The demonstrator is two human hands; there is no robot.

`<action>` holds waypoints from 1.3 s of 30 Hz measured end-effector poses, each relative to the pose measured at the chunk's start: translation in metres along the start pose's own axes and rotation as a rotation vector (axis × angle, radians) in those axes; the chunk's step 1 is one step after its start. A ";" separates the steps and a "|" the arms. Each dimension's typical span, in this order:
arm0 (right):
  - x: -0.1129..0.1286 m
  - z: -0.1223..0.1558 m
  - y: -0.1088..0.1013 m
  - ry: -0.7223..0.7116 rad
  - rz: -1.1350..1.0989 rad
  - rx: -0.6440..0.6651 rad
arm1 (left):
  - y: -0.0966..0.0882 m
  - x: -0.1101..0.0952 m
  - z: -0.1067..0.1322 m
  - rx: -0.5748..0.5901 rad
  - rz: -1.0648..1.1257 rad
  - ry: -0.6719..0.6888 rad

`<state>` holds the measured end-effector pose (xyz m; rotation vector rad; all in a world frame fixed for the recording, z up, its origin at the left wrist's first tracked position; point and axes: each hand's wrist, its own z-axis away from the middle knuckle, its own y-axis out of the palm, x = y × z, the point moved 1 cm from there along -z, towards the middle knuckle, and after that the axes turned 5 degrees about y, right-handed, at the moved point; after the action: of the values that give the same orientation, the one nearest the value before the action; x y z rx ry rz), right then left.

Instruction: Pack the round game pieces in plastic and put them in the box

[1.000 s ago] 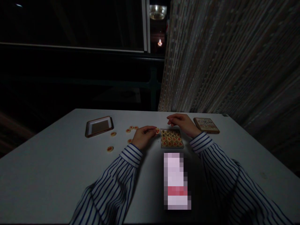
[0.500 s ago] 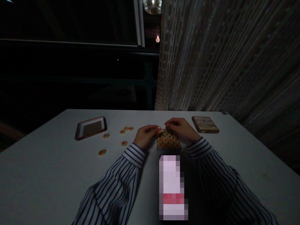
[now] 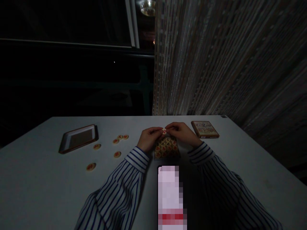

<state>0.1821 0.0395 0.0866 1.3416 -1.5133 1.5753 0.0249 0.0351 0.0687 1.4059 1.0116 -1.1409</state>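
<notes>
My left hand (image 3: 148,139) and my right hand (image 3: 184,132) meet over the middle of the table. Their fingertips pinch a round Chinese chess piece (image 3: 164,131) with a red character, one hand at each side of it. Just below the fingers lies a small box (image 3: 167,158) filled with rows of pieces, black characters towards the back and red ones in front. My fingers partly cover its far end. Left of my left hand, several loose red-marked pieces (image 3: 117,154) lie flat on the table.
An open shallow tray or lid (image 3: 81,138) lies at the left of the white table (image 3: 48,188). On the right is a flat printed box (image 3: 205,128). A lit, pixelated phone-like object (image 3: 170,191) is in front of me. A string curtain (image 3: 203,57) hangs behind the table.
My right fingers have moved left onto the piece that my left hand held. The view has shifted, so the table items appear further left and slightly lower.
</notes>
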 end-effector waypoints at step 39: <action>-0.005 -0.009 0.002 -0.039 0.056 0.064 | -0.006 -0.007 -0.010 -0.018 -0.153 0.047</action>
<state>0.1798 0.0492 0.0824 1.3839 -1.5479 1.6538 0.0190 0.0458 0.0747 1.3651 1.1766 -1.2108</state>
